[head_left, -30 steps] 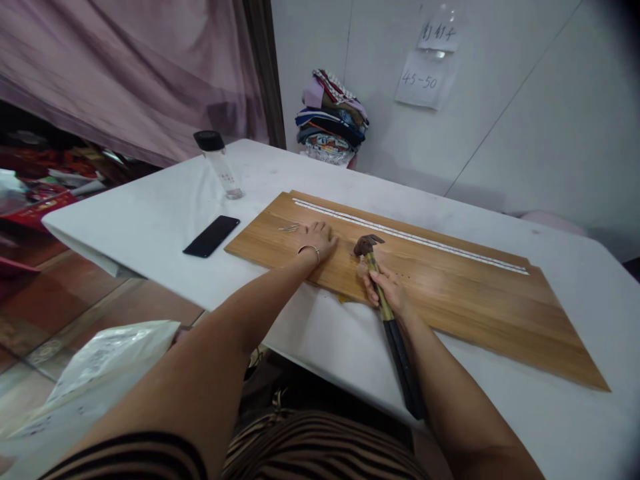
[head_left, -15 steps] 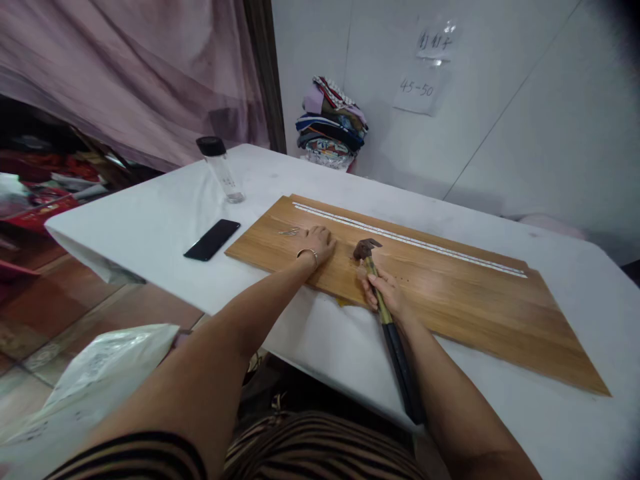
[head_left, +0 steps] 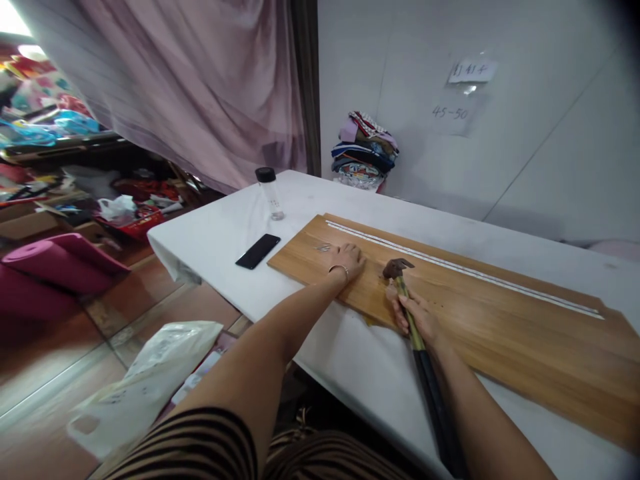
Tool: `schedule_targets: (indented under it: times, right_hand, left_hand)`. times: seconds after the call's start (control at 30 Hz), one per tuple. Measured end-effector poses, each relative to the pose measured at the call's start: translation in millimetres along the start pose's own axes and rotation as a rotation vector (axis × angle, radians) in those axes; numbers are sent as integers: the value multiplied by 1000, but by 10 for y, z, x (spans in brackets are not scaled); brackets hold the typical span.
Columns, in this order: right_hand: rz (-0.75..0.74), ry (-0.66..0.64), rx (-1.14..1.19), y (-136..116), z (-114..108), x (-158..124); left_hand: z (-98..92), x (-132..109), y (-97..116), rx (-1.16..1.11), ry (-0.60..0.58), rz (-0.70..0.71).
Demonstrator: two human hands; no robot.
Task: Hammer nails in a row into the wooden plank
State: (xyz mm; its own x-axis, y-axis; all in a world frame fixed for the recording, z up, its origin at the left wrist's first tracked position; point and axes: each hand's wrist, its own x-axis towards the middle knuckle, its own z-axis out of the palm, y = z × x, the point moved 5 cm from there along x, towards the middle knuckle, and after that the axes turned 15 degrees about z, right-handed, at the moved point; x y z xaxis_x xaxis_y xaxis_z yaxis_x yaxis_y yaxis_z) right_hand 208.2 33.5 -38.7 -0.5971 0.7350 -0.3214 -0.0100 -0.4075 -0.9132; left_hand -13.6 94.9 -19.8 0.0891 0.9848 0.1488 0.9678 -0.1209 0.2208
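Note:
A long wooden board (head_left: 465,300) lies across the table, with white tape-like strips (head_left: 450,265) running along its far side. My left hand (head_left: 350,259) rests palm down on the board, fingers stretched out. Just left of it lie several nails (head_left: 323,247). My right hand (head_left: 417,315) is wrapped around the upper handle of a claw hammer (head_left: 410,320). The hammer's rusty head is low at the board's surface, right of my left hand; whether it touches cannot be told. Small dark marks (head_left: 436,304) show on the wood beside my right hand.
A black phone (head_left: 258,251) and a clear bottle with a black lid (head_left: 271,195) are on the white-covered table (head_left: 210,230), left of the board. Folded clothes (head_left: 365,152) are stacked by the wall. A plastic bag (head_left: 145,380) and rolled pink mats (head_left: 55,273) are at left.
The view has swung left, so everything sits farther right and slightly lower in the picture. Both hands and the hammer keep nearly the same places on the board.

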Motion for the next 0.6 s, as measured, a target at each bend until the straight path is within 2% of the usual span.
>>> schedule_targets:
  times: [0.27,0.37,0.47,0.6]
  right_hand:
    - [9,-4,-20,-10,15,8]
    - [16,-2,-26,-12,23,9]
    - [12,8,-10,-16,14,3]
    - [11,-9,-2,-11,3,-4]
  left_hand:
    - [-38,1,-1,-50,31,23]
    - [-79,-7,-44,-137,128,30]
    - [-159,-49,-247,-249,256,-78]
    - [-371,-94,-696,-233,308,-208]
